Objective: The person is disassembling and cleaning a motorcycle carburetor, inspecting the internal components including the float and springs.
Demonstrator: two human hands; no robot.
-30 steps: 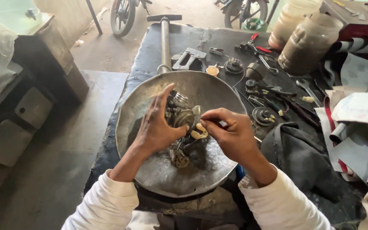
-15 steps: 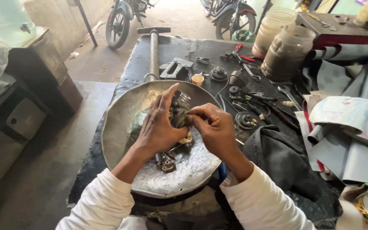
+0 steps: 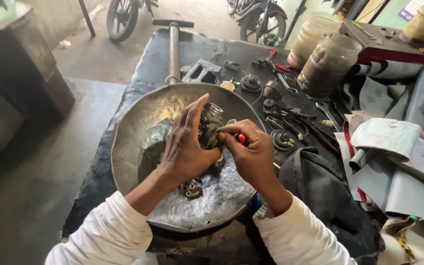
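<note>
Both hands have a grip on one grimy metal engine part (image 3: 210, 123), held over the middle of a big round metal pan (image 3: 138, 118). The left hand (image 3: 185, 147) wraps the part from the side, thumb pressed under it and fingers stretched up along its near face. The right hand (image 3: 252, 152) is curled tight around a small red-handled tool (image 3: 241, 139), pinching it with the tip pointed in at the part.

The bench (image 3: 153, 66) is the largest thing here, covered in dark, worn sheeting, with the pan sitting at its near end. A dark cloth (image 3: 320, 186) lies bunched just right of the pan. Grey sheets and a stack of papers (image 3: 398, 142) are piled at the right edge. Two cloudy plastic jars (image 3: 327, 61) stand at the far right, near a long metal pump (image 3: 173, 46) that lies across the far end. Between pan and jars, pliers, spanners and small round parts (image 3: 283, 140) are scattered. A small metal piece (image 3: 191, 188) rests in the pan, just below the left wrist. Motorbikes (image 3: 123, 17) stand on the floor beyond the bench.
</note>
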